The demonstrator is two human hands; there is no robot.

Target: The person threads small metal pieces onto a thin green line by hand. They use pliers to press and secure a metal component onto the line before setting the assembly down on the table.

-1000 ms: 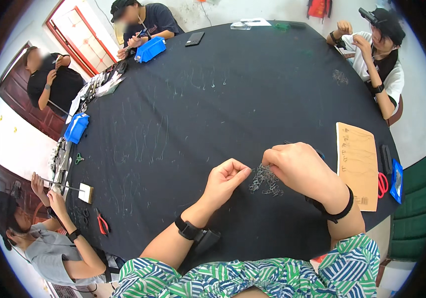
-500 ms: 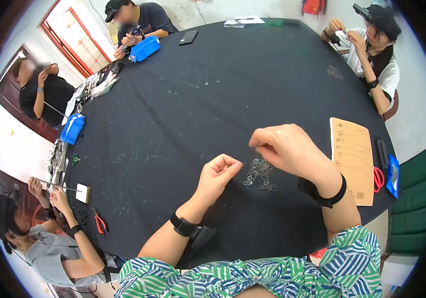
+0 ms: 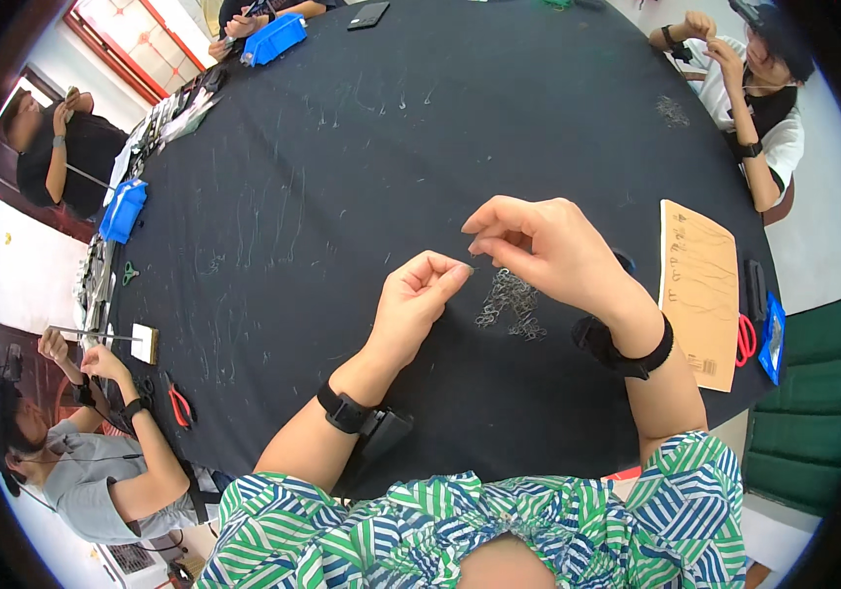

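Observation:
My left hand (image 3: 419, 302) is closed in a pinch, thumb against index finger, with a tiny dark tip showing at the fingertips. Just above and to the right of it, my right hand (image 3: 563, 250) curls its thumb and fingers together, its fingertips close to the left ones. Whatever either hand pinches is too small to name. Beneath and beside the right hand lies a loose pile of small metal hooks (image 3: 511, 306) on the black tablecloth (image 3: 342, 245), partly covered by that hand.
Right of my arm lie a tan card with hooks and lines (image 3: 700, 294), red-handled scissors (image 3: 745, 340) and a blue packet (image 3: 774, 339). Thin clear lines (image 3: 254, 216) spread across the cloth. Red pliers (image 3: 179, 404) lie left. Several people sit around the table; blue bins (image 3: 124, 210) stand at its edge.
My right hand has moved left, bringing its fingertips closer to those of my left hand. The whole view has shifted, so the table's things sit higher in the picture.

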